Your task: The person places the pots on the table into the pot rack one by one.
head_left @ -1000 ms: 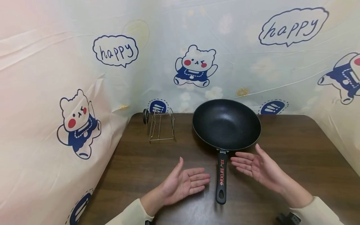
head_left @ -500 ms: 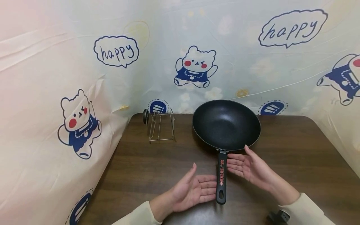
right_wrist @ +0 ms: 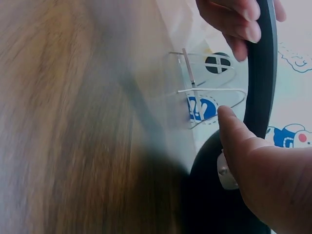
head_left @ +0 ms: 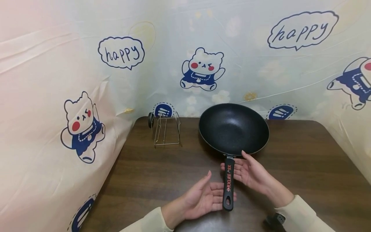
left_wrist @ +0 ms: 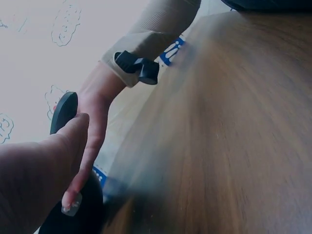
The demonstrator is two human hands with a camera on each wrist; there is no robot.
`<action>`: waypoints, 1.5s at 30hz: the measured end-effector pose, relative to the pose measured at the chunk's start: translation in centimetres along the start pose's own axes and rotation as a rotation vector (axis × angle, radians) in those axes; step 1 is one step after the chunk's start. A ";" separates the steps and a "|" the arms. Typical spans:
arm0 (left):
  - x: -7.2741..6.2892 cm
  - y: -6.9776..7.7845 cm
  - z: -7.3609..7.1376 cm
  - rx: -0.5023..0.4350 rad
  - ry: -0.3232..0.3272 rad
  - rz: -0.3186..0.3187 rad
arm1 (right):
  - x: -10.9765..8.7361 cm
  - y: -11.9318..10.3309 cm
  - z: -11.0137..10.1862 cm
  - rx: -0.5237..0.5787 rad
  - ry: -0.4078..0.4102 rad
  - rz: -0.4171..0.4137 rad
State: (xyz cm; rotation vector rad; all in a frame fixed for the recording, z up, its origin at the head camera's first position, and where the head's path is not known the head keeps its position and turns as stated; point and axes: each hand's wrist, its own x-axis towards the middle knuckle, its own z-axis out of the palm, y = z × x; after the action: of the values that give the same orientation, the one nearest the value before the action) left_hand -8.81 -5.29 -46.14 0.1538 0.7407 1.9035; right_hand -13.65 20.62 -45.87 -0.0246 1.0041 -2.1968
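Note:
A black wok [head_left: 232,129] with a pale rim sits at the back of the table, its black handle [head_left: 228,180] with red lettering pointing toward me. From the left, my left hand [head_left: 201,199] has straight fingers passing beneath the handle's end, fingertips showing on the far side. Higher up, my right hand [head_left: 252,175] reaches under the handle from the right, thumb raised near the rim. In the right wrist view, the handle [right_wrist: 261,73] runs between the right hand [right_wrist: 273,180] and the left fingers [right_wrist: 243,22]. Neither hand is curled round it.
A wire rack [head_left: 167,143] with a round black piece [head_left: 150,120] stands at the back left of the brown wooden table [head_left: 139,174]. Printed cloth [head_left: 162,77] hangs close behind the table and along its sides.
Both hands have moved inward from either side of the handle. Their fingers now pass beneath it, left hand near the end and right hand near the wok. The wok has not moved.

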 end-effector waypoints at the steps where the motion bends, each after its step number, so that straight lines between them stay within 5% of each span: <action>1: 0.1 -0.1 0.0 -0.006 -0.002 -0.005 | 0.2 0.1 0.0 0.014 0.004 0.000; 20: 2.2 -1.2 1.7 0.028 0.061 0.014 | 2.5 0.8 1.0 0.083 0.023 -0.015; 28: 2.9 -1.8 2.8 0.045 0.166 -0.007 | 3.0 1.1 1.5 0.104 0.059 -0.004; 36: 3.9 -2.8 3.1 0.052 0.279 0.071 | 3.3 1.2 1.9 0.096 0.071 -0.002; 45: 4.5 -3.3 3.1 0.063 0.287 0.118 | 3.4 1.4 2.2 0.099 0.089 -0.031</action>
State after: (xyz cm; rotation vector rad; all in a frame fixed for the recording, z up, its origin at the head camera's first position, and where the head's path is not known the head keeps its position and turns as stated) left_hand -6.94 0.82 -46.49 -0.0395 1.0028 2.0395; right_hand -14.73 16.45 -46.11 0.1049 0.9479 -2.2904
